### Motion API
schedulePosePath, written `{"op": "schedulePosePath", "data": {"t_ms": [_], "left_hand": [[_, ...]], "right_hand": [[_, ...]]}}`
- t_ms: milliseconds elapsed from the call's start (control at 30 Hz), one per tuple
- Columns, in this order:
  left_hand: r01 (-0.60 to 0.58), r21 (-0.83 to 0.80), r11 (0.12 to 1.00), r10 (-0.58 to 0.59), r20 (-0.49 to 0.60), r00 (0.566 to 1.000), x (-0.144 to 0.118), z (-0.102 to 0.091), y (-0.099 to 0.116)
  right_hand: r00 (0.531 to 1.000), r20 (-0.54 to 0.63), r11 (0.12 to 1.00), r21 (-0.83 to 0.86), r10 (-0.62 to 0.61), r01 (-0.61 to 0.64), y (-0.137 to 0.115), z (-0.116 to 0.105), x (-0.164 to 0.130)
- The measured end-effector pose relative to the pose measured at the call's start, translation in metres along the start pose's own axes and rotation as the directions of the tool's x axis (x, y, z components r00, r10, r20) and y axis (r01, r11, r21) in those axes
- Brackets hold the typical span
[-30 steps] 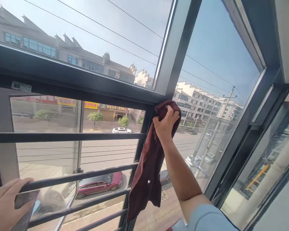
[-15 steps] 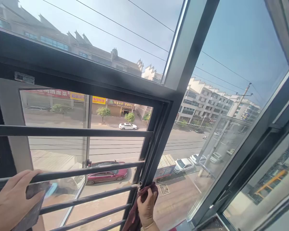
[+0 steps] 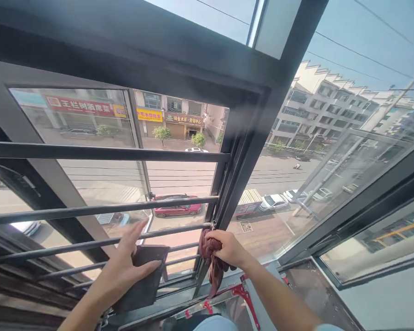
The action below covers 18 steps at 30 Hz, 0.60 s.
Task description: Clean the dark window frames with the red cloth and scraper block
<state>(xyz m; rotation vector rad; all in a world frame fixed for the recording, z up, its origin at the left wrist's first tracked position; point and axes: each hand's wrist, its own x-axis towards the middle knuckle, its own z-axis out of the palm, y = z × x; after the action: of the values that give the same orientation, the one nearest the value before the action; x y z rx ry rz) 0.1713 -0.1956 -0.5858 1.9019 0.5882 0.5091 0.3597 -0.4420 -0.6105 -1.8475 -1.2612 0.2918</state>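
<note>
My right hand point(image 3: 224, 248) is closed around a bunched maroon cloth point(image 3: 207, 248), pressed against the side of the dark window frame point(image 3: 239, 161) near the end of a bar. The cloth's loose end hangs down below the fist. My left hand point(image 3: 124, 262) is in front of the lower window bars point(image 3: 100, 212), with its fingers pointing up and its thumb across a dark, flat, rectangular piece point(image 3: 141, 280). That piece lies between thumb and palm; its kind I cannot make out. The left fingertips are blurred.
Horizontal bars cross the opening, and a window sash point(image 3: 60, 179) stands swung outward on the left. Below are red brackets point(image 3: 244, 299) by the sill and a dark ledge point(image 3: 310, 285) at right. Outside lies a street with a red car point(image 3: 177, 209).
My left hand has come off the bar and moved right, the dark flat piece moving with it. My right hand has turned over the cloth, now bunched tighter. The view has tipped downward.
</note>
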Motion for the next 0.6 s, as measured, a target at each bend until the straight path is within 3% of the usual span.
{"op": "schedulePosePath", "data": {"t_ms": [100,167,233,267,333,400,433,500,567,600], "left_hand": [[0.244,-0.434,0.867,-0.144,0.251,0.957,-0.024,0.060,0.008],[0.377,-0.558,0.739,-0.182,0.373,0.910,-0.030,0.083,0.009],[0.486,-0.594,0.642,-0.242,0.444,0.863,-0.032,0.093,0.009],[0.521,-0.597,0.610,-0.276,0.456,0.846,-0.032,0.095,0.010],[0.550,-0.606,0.575,-0.325,0.448,0.833,-0.034,0.095,0.010],[0.560,-0.599,0.572,-0.372,0.419,0.828,-0.038,0.097,0.011],[0.565,-0.593,0.574,-0.404,0.395,0.825,-0.041,0.100,0.011],[0.564,-0.577,0.591,-0.467,0.325,0.822,-0.045,0.109,0.008],[0.557,-0.551,0.621,-0.505,0.263,0.822,-0.046,0.120,0.000],[0.554,-0.542,0.632,-0.511,0.245,0.824,-0.044,0.125,-0.005]], "right_hand": [[0.993,0.084,0.994,0.075,-0.088,0.082,-0.031,0.005,0.034],[0.984,0.138,0.987,0.126,-0.115,0.098,-0.046,0.010,0.052],[0.973,0.194,0.987,0.126,-0.127,0.104,-0.055,0.011,0.061],[0.976,0.187,0.992,0.090,-0.109,0.094,-0.057,0.010,0.061],[1.000,0.026,1.000,-0.009,0.009,-0.008,-0.057,0.006,0.049],[0.963,-0.163,0.977,0.015,0.213,-0.214,-0.051,0.006,0.026],[0.931,-0.162,0.945,0.094,0.326,-0.314,-0.047,0.010,0.012],[0.873,0.035,0.825,0.309,0.487,-0.473,-0.039,0.024,-0.017],[0.822,0.246,0.642,0.526,0.513,-0.558,-0.031,0.041,-0.039],[0.811,0.276,0.549,0.620,0.516,-0.560,-0.025,0.047,-0.046]]}}
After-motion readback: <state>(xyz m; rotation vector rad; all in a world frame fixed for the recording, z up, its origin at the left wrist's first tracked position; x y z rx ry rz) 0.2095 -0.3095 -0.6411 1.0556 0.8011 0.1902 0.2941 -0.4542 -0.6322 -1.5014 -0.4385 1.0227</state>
